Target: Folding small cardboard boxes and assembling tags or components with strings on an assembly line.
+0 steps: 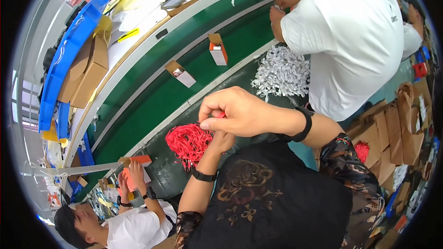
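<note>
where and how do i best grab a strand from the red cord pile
Probably at the near fringe of the red cord pile: pinch a straggling strand, coming from your own side. Strands stick out there, while the middle is a tangled mound likely to drag others along.

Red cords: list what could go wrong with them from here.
The red cords lie in a tangled-looking heap, so pulling one could drag others along or tighten a knot. The small red piece in the fingers of the right hand might slip and drop back among them. The white cords lie heaped on the same dark table, so strays might mix.
</note>
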A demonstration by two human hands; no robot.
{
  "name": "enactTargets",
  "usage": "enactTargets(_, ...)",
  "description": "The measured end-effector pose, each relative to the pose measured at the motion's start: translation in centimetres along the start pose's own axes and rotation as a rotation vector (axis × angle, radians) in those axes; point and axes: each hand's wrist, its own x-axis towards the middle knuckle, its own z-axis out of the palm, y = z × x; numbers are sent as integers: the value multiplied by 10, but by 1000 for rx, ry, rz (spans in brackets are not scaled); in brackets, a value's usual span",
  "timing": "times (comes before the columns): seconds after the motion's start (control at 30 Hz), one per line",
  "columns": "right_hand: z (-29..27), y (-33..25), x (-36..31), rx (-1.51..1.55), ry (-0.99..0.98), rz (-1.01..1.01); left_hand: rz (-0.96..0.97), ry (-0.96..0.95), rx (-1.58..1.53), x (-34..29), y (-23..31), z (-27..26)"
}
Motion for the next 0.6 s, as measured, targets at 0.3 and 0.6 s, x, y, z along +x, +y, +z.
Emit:
enactTargets(0.3, -44, 66, -21, 62, 184, 208, -317, 72, -621, -28, -24, -6)
enactTargets(0.6, 3, 353, -127, -32, 539, 966, -546, 133, 531, -51, -32, -11)
